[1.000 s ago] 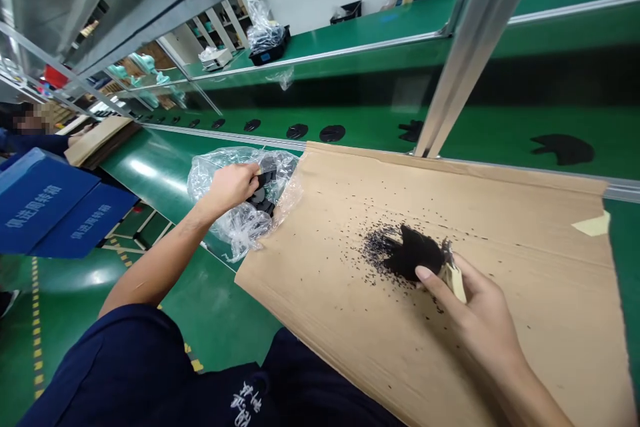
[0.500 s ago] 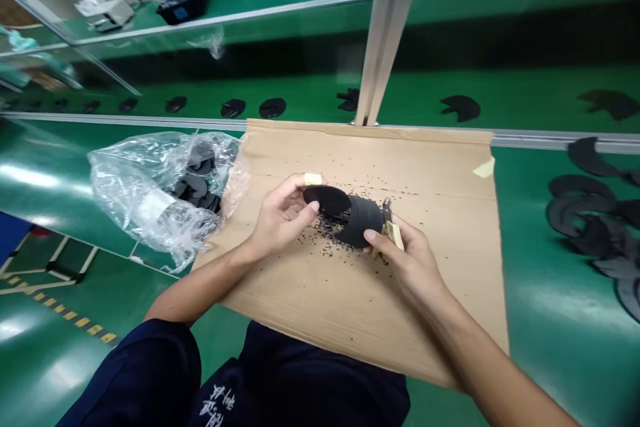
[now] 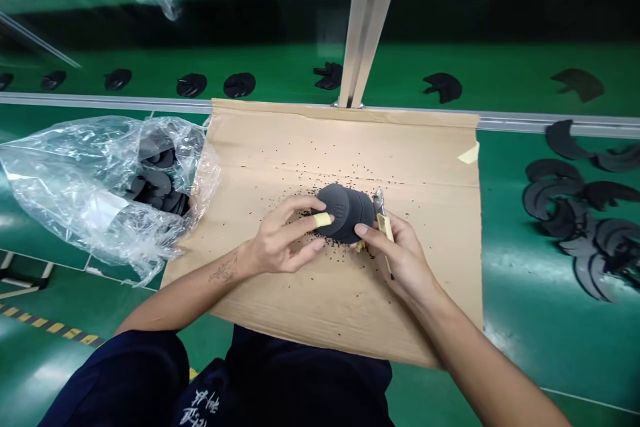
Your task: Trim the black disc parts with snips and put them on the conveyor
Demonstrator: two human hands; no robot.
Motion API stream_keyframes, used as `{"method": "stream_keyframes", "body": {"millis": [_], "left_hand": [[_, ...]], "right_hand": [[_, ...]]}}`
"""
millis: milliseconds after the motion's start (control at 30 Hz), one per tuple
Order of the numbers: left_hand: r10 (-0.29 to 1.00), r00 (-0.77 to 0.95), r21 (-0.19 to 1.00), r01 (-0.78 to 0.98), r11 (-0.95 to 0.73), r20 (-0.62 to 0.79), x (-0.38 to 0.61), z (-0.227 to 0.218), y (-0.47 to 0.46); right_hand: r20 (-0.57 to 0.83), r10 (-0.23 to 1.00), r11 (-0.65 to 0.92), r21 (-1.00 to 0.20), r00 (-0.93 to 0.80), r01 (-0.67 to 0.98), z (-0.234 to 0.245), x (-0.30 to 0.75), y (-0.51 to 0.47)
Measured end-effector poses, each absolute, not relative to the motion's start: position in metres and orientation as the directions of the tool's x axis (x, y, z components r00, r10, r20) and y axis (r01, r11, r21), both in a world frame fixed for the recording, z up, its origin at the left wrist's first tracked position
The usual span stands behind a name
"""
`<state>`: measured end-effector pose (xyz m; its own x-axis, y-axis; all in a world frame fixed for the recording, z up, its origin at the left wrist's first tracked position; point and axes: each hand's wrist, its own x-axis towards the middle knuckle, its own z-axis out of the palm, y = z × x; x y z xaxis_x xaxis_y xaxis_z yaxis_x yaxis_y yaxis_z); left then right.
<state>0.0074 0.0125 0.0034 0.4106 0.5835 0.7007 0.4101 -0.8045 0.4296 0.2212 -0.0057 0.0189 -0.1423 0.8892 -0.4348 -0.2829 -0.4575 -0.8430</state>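
Observation:
My right hand [image 3: 403,247] holds a stack of round black plastic discs [image 3: 361,210], its thumb on the edge. The same hand also grips nippers [image 3: 385,223] with a metal head and pale yellow handle, tip pointing away from me. My left hand [image 3: 285,233], with yellow tape round one finger, rests its fingertips on the front black disc [image 3: 334,208], which has raised markings. Its thumb stands apart from the disc. Below lies a cardboard sheet [image 3: 320,307], strewn with small black scraps around the discs. The far side of the stack is hidden.
At left a clear plastic bag [image 3: 90,167] contains several black parts. Curved black pieces [image 3: 555,193] lie heaped on the green bench at right. Behind the cardboard, black parts [image 3: 240,85] stand in a row along a ledge, and a metal post [image 3: 367,33] rises there.
The front disc has gone from a tilted position apart from the stack to lying against it, face toward me. My left thumb has come off it. The view has shifted right and down.

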Motion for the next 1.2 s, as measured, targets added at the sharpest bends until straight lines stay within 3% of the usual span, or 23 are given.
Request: {"method": "stream_keyframes", "body": {"millis": [200,367,567,733,933,1100,1200], "left_hand": [[0.787,0.253,0.663,0.429,-0.613,0.563,0.011,0.007,0.012],[0.885,0.235,0.801,0.378,-0.465,0.403,0.009,0.002,0.01],[0.948,0.264,0.962,0.155,-0.224,0.178,0.014,0.0,0.007],[0.955,0.288,0.997,-0.002,-0.073,0.071,0.013,0.001,0.009],[0.92,0.378,0.987,0.076,-0.14,0.102,0.008,0.01,0.011],[0.831,0.462,0.84,0.278,-0.466,0.309,0.009,0.009,0.006],[0.779,0.469,0.761,0.289,-0.581,0.416,0.01,0.006,0.004]], "right_hand": [[-0.282,0.949,-0.3,-0.944,-0.138,-0.136,0.019,0.219,-0.009],[-0.228,0.964,-0.231,-0.973,-0.137,0.0,0.024,0.217,-0.01],[-0.149,0.976,-0.149,-0.989,-0.161,0.011,0.024,0.215,-0.01],[-0.064,0.982,-0.046,-0.994,-0.18,0.101,0.021,0.216,-0.01],[0.098,0.989,0.124,-0.954,-0.107,0.274,0.02,0.225,-0.007],[0.289,0.937,0.346,-0.854,-0.199,0.389,0.016,0.228,-0.007],[0.393,0.871,0.488,-0.768,-0.296,0.415,0.013,0.227,-0.008]]}}
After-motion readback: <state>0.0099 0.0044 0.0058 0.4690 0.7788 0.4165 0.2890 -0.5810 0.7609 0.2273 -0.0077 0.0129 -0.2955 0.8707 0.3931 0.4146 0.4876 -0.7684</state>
